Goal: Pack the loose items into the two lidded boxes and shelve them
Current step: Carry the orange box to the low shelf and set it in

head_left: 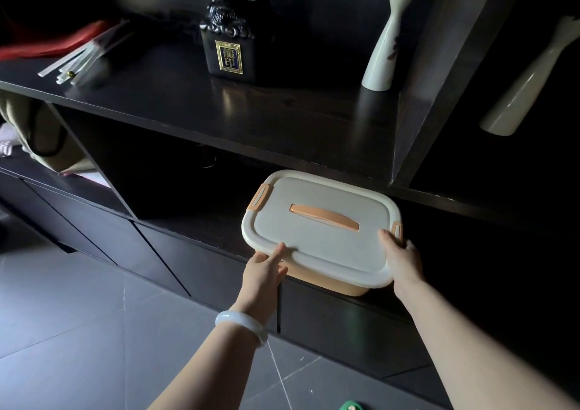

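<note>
The lidded box, with a white lid over a pale orange body, lies at centre right of the frame in the mouth of the lower shelf compartment, its near end overhanging the front edge; whether its base bears on the ledge cannot be told. An orange handle lies flat on the lid, with an orange clasp at the left end. The left hand grips the near left corner, one digit laid on the lid and the rest curled under the rim. The right hand grips the near right corner, thumb on top and fingers wrapped round the side. A white bangle sits on the left wrist. On the shelf board above stand a black ornament and a white vase; clear sticks lie at upper left. Grey floor tiles fill the lower left.
</note>
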